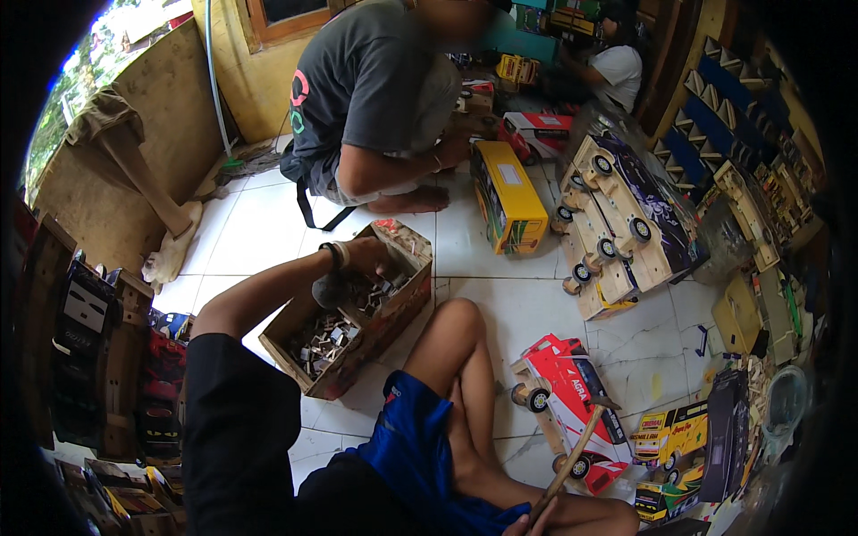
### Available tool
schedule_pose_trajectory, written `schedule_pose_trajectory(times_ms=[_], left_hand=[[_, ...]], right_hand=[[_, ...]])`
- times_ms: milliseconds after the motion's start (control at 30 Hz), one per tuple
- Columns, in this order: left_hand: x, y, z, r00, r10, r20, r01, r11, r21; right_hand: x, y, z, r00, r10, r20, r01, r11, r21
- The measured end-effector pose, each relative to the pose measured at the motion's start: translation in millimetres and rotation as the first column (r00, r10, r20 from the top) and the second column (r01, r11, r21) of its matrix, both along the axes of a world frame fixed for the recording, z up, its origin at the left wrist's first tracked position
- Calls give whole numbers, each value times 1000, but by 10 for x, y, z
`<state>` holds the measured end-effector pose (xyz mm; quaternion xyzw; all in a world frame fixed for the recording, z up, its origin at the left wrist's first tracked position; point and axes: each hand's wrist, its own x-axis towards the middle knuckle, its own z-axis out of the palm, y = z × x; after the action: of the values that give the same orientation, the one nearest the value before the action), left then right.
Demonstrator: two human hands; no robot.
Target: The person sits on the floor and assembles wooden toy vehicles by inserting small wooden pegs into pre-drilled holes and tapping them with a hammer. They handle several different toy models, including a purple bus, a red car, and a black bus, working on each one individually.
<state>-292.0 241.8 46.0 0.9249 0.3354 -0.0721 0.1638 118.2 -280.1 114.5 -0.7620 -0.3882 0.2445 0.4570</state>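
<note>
My left hand [365, 255], a band at its wrist, reaches into a long wooden box [393, 327] that holds many small metal and wood pieces [329, 342]. Its fingers point down and are partly hidden, so I cannot see whether they grip anything. Beside it in the box is a dark rounded object [332, 290]. At the lower edge, my right hand [536, 520] is closed around the wooden handle of a hammer [572, 460]. The hammer's head lies over a red and white toy bus [572, 406], tipped on its side on the tiles with its wheels showing.
Another person [366, 107] squats ahead, reaching toward a yellow toy bus [509, 192]. A big wooden toy bus [617, 223] lies on its side to the right. Yellow toy trucks [670, 438] stand by my right knee. More toy vehicles [85, 335] line the left. A second person [617, 71] sits far back.
</note>
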Motion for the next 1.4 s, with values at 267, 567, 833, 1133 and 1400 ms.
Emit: schedule_pose_trajectory(times_ms=[267, 567, 833, 1133, 1400], left_hand=[[-186, -77, -58, 992, -51, -116, 74, 977, 200], [-44, -69, -46, 968, -47, -247, 65, 996, 66], [-85, -143, 357, 983, 59, 176, -38, 992, -118], [-74, -323, 931, 935, 283, 213, -181, 899, -398], [430, -784, 1194, 758, 551, 349, -236, 731, -641]], right_hand=[[-21, 111, 171, 994, -38, -100, 26, 992, -121], [44, -10, -4, 997, 53, -52, -60, 985, -162], [98, -66, -140, 998, 52, 41, -50, 996, -69], [130, -44, -169, 997, 47, 59, -43, 996, -78], [147, -22, -236, 994, 44, 101, -38, 997, -60]])
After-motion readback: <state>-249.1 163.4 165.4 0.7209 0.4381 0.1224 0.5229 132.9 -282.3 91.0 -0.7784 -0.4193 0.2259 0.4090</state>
